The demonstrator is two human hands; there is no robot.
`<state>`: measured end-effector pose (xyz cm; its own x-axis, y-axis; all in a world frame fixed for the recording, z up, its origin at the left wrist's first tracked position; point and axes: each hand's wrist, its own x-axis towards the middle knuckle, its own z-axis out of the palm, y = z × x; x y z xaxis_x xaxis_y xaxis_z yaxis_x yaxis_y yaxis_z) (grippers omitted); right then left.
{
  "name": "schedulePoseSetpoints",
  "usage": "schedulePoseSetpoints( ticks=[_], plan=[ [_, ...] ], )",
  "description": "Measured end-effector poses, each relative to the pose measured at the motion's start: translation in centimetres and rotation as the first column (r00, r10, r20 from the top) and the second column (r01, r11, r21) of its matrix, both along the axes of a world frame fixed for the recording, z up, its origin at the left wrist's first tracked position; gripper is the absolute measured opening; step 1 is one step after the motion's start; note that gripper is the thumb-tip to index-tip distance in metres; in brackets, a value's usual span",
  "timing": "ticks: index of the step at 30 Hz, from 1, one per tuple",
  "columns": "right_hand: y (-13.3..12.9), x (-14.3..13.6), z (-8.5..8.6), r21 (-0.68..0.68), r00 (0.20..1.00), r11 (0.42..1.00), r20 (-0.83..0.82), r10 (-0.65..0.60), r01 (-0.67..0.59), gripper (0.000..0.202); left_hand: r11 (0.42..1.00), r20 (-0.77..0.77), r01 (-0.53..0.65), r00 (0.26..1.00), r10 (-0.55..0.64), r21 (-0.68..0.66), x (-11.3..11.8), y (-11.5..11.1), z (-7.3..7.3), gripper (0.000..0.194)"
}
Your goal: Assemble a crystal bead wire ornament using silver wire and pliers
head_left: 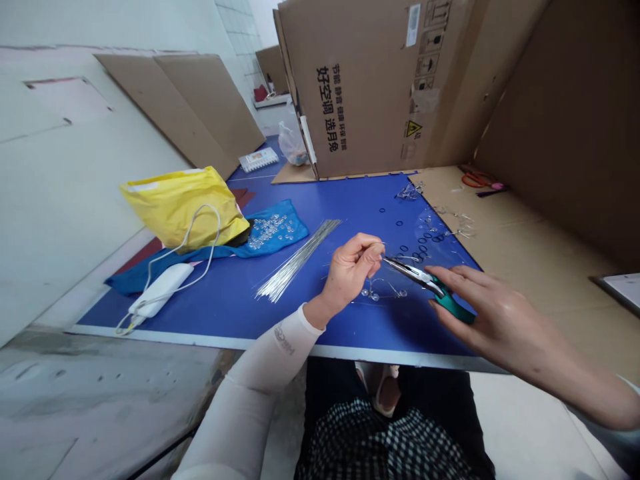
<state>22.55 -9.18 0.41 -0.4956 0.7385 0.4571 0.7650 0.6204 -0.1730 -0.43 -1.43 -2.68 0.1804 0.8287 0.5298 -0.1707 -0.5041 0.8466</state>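
My left hand is closed in a pinch above the blue table, with a thin wire showing at its fingertips. My right hand grips needle-nose pliers with green handles, their tip pointing left and meeting the left fingertips. Whether the jaws bite the wire is too small to tell. Just below the hands lies a bent wire piece with clear beads. Several black rings are scattered beyond the pliers. To the left of my left hand rests a bundle of straight metal wires.
Clear beads lie on a blue bag, beside a yellow bag. A white power strip with its cord sits near the left edge. Cardboard walls the back and right. Orange-handled scissors lie at the far right.
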Motion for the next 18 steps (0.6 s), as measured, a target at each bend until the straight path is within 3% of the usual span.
schedulePoseSetpoints(
  ticks=[9, 18],
  plan=[
    [-0.03, 0.01, -0.22, 0.009, 1.000, 1.000, 0.012, 0.001, -0.001, 0.038, 1.000, 0.009, 0.012, 1.000, -0.011, -0.019, 0.04, 0.01, 0.07, 0.029],
    [0.04, -0.29, -0.16, 0.004, 0.999, 0.999, -0.023, 0.039, -0.039, 0.036, 0.994, 0.112, 0.097, 0.990, -0.091, -0.045, 0.17, 0.28, -0.35, 0.026]
  ],
)
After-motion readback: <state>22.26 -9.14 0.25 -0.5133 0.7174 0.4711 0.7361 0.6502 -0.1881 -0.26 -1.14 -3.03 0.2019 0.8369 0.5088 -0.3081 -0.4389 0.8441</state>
